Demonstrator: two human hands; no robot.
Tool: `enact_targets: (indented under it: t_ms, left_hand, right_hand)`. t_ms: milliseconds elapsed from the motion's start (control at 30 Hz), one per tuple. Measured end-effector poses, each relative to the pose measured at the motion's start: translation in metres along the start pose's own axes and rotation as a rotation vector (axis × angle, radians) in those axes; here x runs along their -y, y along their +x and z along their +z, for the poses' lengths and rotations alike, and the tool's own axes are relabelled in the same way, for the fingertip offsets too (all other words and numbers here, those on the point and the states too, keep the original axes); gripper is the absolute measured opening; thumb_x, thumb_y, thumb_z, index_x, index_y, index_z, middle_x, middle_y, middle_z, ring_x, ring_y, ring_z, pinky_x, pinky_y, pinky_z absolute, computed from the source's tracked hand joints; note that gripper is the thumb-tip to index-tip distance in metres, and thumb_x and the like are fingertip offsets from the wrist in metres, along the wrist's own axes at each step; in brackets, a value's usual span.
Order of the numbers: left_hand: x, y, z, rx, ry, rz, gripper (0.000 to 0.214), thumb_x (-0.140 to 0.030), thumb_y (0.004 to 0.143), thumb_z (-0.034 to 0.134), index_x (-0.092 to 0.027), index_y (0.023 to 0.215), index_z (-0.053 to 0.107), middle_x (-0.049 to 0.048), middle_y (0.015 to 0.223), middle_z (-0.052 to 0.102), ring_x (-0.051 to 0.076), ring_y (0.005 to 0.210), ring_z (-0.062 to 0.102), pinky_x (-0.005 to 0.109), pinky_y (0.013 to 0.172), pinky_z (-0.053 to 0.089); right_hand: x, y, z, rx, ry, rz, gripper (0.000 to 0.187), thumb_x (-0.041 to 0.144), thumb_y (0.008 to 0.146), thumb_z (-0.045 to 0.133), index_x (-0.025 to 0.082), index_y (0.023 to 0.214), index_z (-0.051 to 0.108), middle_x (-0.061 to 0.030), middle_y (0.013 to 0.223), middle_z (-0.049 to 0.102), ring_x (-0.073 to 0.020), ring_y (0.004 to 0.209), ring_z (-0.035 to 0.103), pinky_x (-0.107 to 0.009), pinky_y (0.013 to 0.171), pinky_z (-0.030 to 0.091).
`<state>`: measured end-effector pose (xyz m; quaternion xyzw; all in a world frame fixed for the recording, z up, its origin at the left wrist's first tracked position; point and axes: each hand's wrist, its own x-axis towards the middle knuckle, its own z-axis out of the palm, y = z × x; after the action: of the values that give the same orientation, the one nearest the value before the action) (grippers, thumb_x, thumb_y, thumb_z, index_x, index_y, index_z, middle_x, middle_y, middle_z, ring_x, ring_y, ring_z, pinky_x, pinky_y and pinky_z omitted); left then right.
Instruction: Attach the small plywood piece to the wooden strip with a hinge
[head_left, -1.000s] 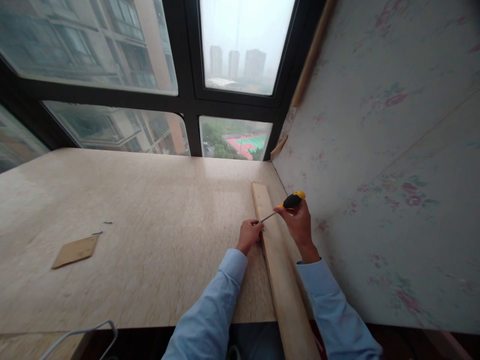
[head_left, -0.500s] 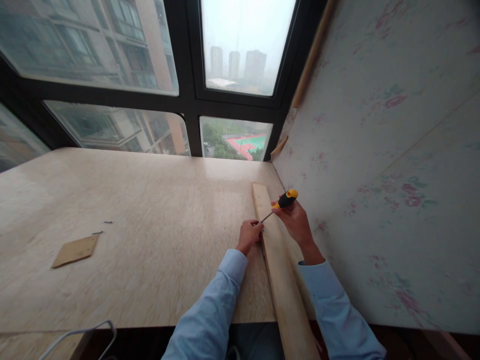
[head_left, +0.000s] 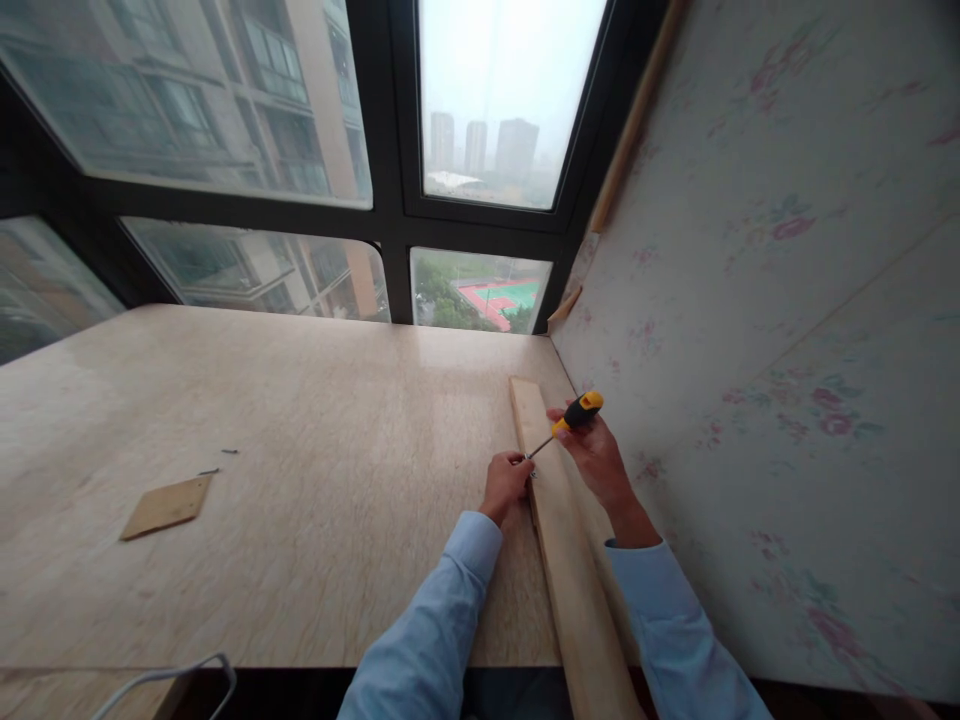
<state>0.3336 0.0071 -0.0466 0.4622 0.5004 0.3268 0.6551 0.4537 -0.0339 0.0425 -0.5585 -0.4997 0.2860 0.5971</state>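
Note:
A long pale wooden plank (head_left: 570, 580) lies on the marble-look tabletop (head_left: 300, 470) along the flowered wall. My right hand (head_left: 596, 455) is closed on a screwdriver with a yellow and black handle (head_left: 579, 411); its thin shaft slants down and left to the plank's left edge. My left hand (head_left: 506, 485) is pinched at the shaft's tip, fingers pressed together on something small that I cannot make out. Both sleeves are light blue.
A small flat piece of brown board (head_left: 166, 506) lies at the left of the tabletop, with two tiny dark screws or nails (head_left: 217, 461) beside it. A white wire loop (head_left: 172, 680) shows at the near left edge. Dark-framed windows (head_left: 390, 220) stand behind.
My right hand has turned on the screwdriver handle, whose end dipped slightly between the frames. The view shifted a little down and right. My left hand stays at the tip.

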Motion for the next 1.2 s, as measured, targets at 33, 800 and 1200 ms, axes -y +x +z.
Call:
enact_targets:
  t_ms: [33, 800, 1200]
  left_hand:
    - [-0.001, -0.001, 0.0, -0.001, 0.004, 0.002, 0.017, -0.021, 0.071, 0.068, -0.009, 0.083, 0.071, 0.0028, 0.06, 0.062, 0.011, 0.052, 0.054, 0.017, 0.043, 0.04]
    - [0.001, 0.003, 0.0, -0.002, 0.079, 0.076, 0.014, -0.014, 0.072, 0.06, -0.012, 0.077, 0.073, 0.0085, 0.073, 0.072, 0.019, 0.069, 0.065, 0.024, 0.057, 0.046]
    - [-0.005, 0.003, -0.002, 0.003, 0.119, 0.0, 0.019, -0.022, 0.073, 0.064, -0.01, 0.085, 0.074, 0.0094, 0.077, 0.071, 0.017, 0.066, 0.064, 0.023, 0.053, 0.047]
  right_hand:
    - [0.003, 0.001, 0.0, -0.049, -0.096, 0.004, 0.051, 0.056, 0.068, 0.073, 0.021, 0.102, 0.058, -0.0104, 0.102, 0.072, -0.0272, 0.097, 0.067, -0.044, 0.09, 0.051]
    - [0.018, 0.007, 0.006, -0.35, -0.577, 0.045, 0.051, 0.069, 0.056, 0.072, 0.02, 0.063, 0.058, -0.0049, 0.057, 0.065, -0.0246, 0.056, 0.062, -0.034, 0.055, 0.048]
    - [0.024, 0.004, -0.021, -0.296, -0.521, 0.26, 0.047, 0.066, 0.07, 0.061, 0.02, 0.069, 0.053, -0.0016, 0.055, 0.061, -0.0209, 0.051, 0.061, -0.028, 0.048, 0.043]
